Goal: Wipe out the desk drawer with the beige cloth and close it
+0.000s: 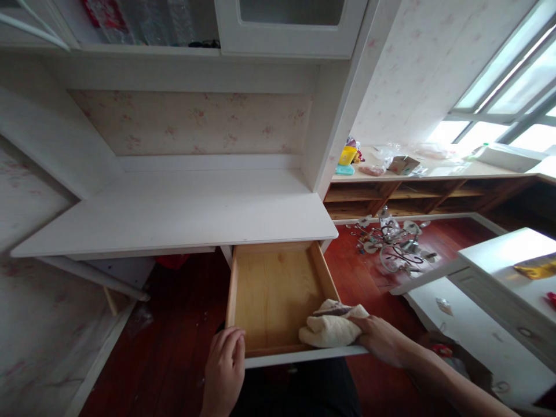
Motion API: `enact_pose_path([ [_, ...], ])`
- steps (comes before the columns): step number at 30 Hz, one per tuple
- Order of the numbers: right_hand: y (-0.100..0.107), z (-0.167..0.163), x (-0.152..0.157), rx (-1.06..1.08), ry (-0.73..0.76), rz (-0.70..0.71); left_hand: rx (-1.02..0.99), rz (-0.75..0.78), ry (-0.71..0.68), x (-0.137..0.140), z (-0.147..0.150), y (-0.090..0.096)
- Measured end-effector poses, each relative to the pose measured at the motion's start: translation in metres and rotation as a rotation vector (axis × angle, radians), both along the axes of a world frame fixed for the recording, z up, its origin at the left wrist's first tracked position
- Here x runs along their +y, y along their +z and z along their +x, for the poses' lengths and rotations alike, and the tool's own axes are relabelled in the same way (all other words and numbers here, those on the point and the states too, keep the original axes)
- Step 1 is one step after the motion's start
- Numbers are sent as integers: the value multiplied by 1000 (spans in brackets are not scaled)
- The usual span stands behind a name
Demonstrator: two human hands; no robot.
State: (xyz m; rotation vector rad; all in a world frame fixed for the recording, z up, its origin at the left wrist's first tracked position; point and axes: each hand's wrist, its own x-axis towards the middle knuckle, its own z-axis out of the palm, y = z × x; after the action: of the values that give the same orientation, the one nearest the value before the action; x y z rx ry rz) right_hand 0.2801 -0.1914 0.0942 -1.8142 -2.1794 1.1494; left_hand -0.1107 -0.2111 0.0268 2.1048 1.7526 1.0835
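Head view: an open wooden drawer juts out from under a white desk, and everything here sits in relation to that drawer. The left hand rests on the drawer's front edge at its left corner, fingers curled together over the white front panel, a grip that looks meant to keep the drawer steady and pulled out. The right hand sits at the drawer's front right corner, fingers closed on a cream cloth bunched into a wad and pressed against the bare wooden bottom, most likely so that it can rub the wood; a darker patch shows on top of the cloth, but whether that is dirt or a pattern is hard to tell. The rest of the drawer bottom shows bare. To the right of the drawer, on the red floor, lies a tangle of metal and glass parts, too small to name. Farther right of the drawer a white cabinet is cut off by the frame. The thumbs of both hands are hidden, and the person's body is mostly out of sight below.
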Motion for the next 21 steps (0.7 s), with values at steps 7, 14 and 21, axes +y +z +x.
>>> enact_pose_path([
  [7,21,-87,7,-50,143,47,-337,-76,234,-10,-17,10],
  [14,-6,-248,7,-21,174,161,-487,-142,519,-26,-54,11],
  [21,15,-276,32,-67,111,158,-571,-380,561,-42,-70,-8],
])
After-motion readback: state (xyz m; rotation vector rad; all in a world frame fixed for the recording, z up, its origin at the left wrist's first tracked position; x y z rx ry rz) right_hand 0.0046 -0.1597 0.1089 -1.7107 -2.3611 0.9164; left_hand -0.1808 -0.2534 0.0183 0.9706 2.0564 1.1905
